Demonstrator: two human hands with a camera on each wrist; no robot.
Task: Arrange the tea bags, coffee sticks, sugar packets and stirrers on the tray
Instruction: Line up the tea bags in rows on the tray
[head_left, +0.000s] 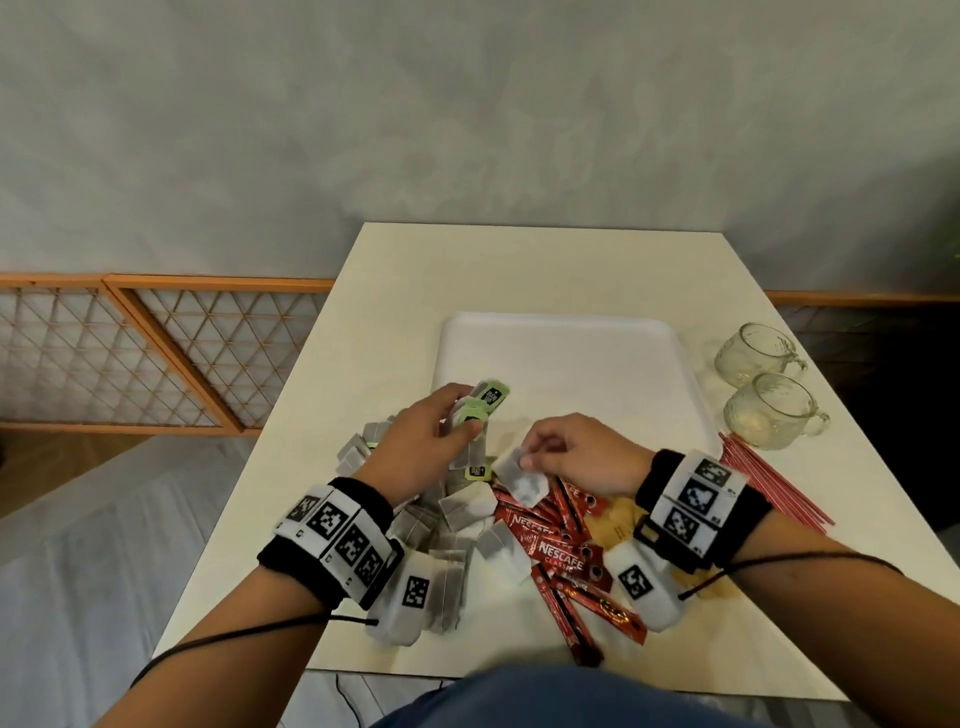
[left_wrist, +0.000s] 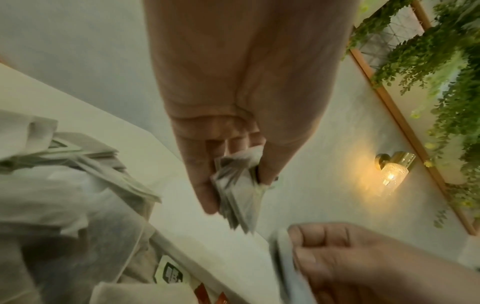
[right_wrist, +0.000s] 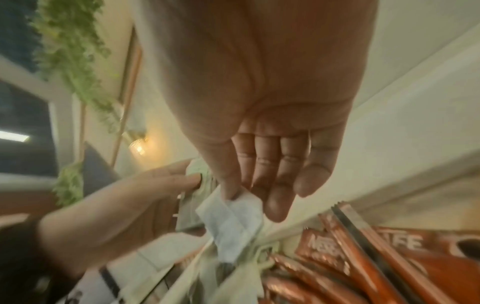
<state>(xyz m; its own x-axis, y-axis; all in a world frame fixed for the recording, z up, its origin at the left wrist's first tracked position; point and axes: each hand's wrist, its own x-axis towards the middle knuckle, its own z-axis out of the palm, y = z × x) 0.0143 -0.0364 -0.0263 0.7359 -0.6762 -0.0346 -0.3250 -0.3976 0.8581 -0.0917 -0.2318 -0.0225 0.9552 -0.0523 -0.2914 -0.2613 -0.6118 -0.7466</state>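
- Tea bags (head_left: 457, 512) lie in a loose heap on the table (head_left: 395, 291), near the front edge of the white tray (head_left: 561, 358); our wrists cover part of the heap.
- Our left hand (head_left: 421, 441) grips a small stack of tea bags (left_wrist: 237, 189) between thumb and fingers, at the tray's near left corner.
- Our right hand (head_left: 587, 457) pinches one tea bag (right_wrist: 231, 222) with thumb and forefinger; the other fingers are relaxed.
- Coffee sticks (head_left: 550, 551) lie under our right wrist, partly hidden.
- Sugar packets are hard for us to make out.
- Red stirrers (head_left: 774, 483) and two glass cups (head_left: 763, 384) are at the right.
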